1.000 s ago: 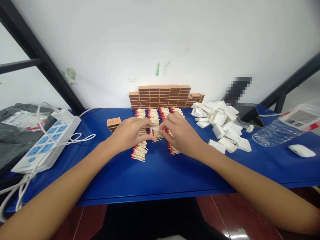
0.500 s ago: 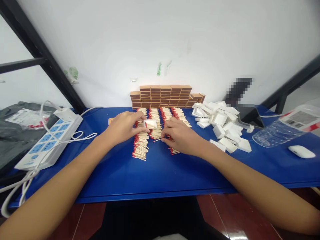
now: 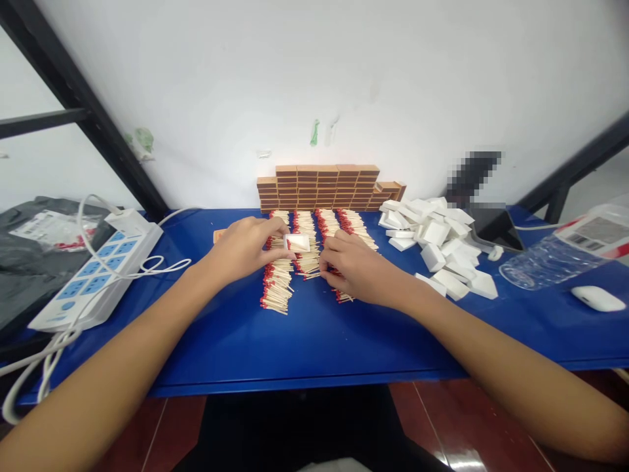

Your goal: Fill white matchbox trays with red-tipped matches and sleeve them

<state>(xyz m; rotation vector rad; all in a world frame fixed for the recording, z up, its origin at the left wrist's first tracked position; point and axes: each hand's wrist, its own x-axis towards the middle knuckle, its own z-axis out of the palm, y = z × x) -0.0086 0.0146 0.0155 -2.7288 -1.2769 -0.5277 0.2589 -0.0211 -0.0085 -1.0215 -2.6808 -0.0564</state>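
Note:
My left hand (image 3: 248, 248) pinches a small white matchbox tray (image 3: 298, 243) between thumb and fingers, and a few red-tipped matches show inside it. Just right of the tray, my right hand (image 3: 351, 262) has its fingertips drawn together on a match (image 3: 311, 276), whose far end pokes out to the left. Under and around both hands lie several rows of loose matches on the blue table, such as the leftmost row (image 3: 276, 288) and the rightmost row (image 3: 354, 226). My right hand covers part of the rows on the right.
Stacked matchboxes (image 3: 327, 187) form a low wall at the back. On the right are a heap of white trays (image 3: 435, 233), a dark device (image 3: 496, 229), a clear plastic bottle (image 3: 535, 262) and a white case (image 3: 598, 298). A power strip (image 3: 98, 272) with cables lies left.
My right hand has shifted very slightly, and less of the match shows beyond its fingertips. My left hand keeps the tray in nearly the same place. The view has moved a little.

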